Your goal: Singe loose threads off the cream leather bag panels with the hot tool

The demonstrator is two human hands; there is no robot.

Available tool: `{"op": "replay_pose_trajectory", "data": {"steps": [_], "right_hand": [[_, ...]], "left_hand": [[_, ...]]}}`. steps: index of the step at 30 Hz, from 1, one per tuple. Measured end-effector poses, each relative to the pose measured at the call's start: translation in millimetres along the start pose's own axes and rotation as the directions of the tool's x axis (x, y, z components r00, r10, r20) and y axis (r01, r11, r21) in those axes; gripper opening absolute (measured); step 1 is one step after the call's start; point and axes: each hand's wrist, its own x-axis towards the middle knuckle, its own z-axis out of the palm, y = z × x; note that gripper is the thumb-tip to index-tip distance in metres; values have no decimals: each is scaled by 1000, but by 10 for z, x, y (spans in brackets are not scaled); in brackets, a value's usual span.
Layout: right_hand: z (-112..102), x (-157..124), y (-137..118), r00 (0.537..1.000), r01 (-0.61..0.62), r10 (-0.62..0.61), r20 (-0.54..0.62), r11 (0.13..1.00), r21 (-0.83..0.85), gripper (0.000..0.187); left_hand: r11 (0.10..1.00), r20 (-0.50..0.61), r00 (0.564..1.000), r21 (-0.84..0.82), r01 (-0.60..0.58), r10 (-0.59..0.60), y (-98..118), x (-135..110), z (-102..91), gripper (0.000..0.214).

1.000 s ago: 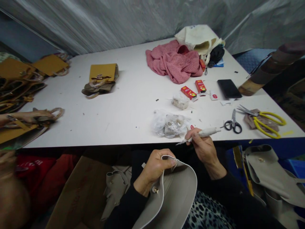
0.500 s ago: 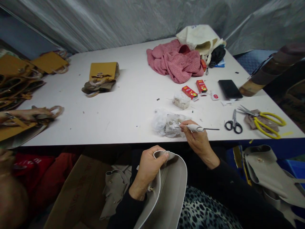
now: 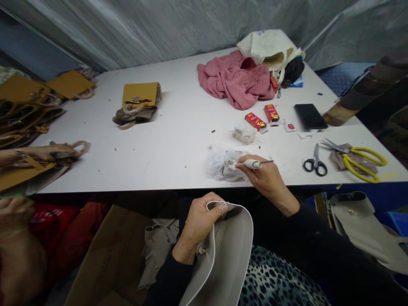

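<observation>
Above white tabletop (image 3: 165, 148), right fingers (image 3: 252, 174) grip a sideways tool (image 3: 253, 164), rod (image 3: 267, 161) rightward; left fingers (image 3: 219, 211) pinch grey bag (image 3: 234, 250).

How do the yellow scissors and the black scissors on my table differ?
Size: the yellow scissors look larger; the black scissors look smaller.
Handles: the yellow scissors have long yellow loops, while the black scissors have short black rings.
Resting place: the yellow scissors lie on a brown cloth, the black scissors directly on the table.
Shared: both have metal blades and lie flat.
</observation>
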Motion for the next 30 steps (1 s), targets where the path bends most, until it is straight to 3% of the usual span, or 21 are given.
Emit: {"op": "replay_pose_trajectory", "data": {"steps": [3, 5, 7, 10, 21, 25, 27, 30], "right_hand": [[-54, -269, -115, 977, -119, 175, -124, 922, 369, 28], [-78, -443, -232, 968, -189, 248, -35, 816, 546, 31], [-92, -575, -334, 966, -245, 242, 90, 752, 612, 34], [-98, -675, -393, 961, -275, 220, 166, 736, 619, 36], [-108, -665, -393, 966, -250, 159, 204, 771, 586, 35], [-87, -692, -410, 976, -212, 146, 160, 796, 567, 34], [-103, -717, -396, 985, -147, 76, 153, 835, 530, 31], [-179, -755, -358, 968, 38, -139, 207, 901, 431, 24]], "left_hand": [[999, 49, 999, -46, 10, -8, -8, -1, -12, 16], [998, 78, 997, -57, 14, -10, -5, 1, -17, 14], [998, 109, 994, -60, 6, 1, 6, 3, -22, 13], [998, 152, 988, -56, -12, 21, 31, 3, -23, 12], [996, 175, 984, -84, -22, 37, 29, -46, 31, 14], [992, 154, 987, -121, -25, 44, -6, -47, 44, 18], [988, 151, 988, -157, -1, 25, -22, -43, 44, 18], [975, 155, 988, -217, 40, -6, -38, -37, 41, 16]]}}
